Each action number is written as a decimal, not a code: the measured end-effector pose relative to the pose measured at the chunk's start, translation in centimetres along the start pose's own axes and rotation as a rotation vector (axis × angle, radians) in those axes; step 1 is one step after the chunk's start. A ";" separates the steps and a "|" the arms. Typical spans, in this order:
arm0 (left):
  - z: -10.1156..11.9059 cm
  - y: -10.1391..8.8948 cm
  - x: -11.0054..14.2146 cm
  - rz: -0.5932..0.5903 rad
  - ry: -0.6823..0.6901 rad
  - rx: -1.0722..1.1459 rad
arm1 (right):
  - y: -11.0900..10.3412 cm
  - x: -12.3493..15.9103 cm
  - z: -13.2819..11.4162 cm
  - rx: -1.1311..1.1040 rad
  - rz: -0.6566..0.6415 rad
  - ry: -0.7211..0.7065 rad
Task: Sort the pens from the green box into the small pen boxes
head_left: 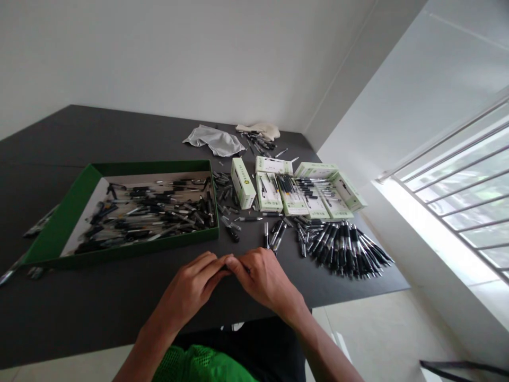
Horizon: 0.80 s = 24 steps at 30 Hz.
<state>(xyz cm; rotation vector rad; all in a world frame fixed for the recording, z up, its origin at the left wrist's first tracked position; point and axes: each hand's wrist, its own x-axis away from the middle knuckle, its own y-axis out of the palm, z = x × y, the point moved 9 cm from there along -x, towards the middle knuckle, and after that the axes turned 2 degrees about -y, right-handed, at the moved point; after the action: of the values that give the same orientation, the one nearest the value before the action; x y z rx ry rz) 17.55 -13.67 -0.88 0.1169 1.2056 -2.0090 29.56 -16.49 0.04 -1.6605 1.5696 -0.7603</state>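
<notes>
One pen (247, 269), pinched two-handed near the tray (67, 223)

Held what looked like a dark pen, mostly hidden by fingers, just off the tray's near right corner. Probably called for a light, even pinch from both sides, with wrists level and any force directed straight along the barrel, to avoid bending or slipping. Seemed wise, with so little in view, to check alignment by feel and ease off at any resistance.

Curled left hand (190, 281) tightly, with barely any opening between thumb and fingers. Closed right hand (265, 278) likewise, with thumb pressed close to the left fingertips and the other fingers folded down. Could not tell which part of the pen lay under each thumb.

Had loose pens (266, 236) to the right of the tray, close past the right knuckles, and fanned pens (345, 249) farther right of it; best handled without sweeping outward.
</notes>
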 end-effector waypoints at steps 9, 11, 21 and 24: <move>-0.4 -0.3 0.3 0.039 0.019 -0.034 | 0.1 0.0 -1.0 -0.071 0.008 -0.107; -0.2 -0.5 0.3 0.062 0.033 -0.047 | 0.4 -0.1 -0.8 -0.064 0.021 -0.099; -2.3 -7.6 -0.1 0.240 -0.128 -0.382 | 0.1 -0.6 -1.1 -0.235 0.030 -0.027; -3.4 -9.3 0.0 0.206 -0.163 -0.506 | 0.0 -0.6 -0.9 -0.302 0.035 -0.032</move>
<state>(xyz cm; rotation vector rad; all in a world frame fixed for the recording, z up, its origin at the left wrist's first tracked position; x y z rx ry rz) 10.39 -8.67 3.90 -0.1642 1.4890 -1.4591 28.79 -15.98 0.58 -1.8417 1.7525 -0.4929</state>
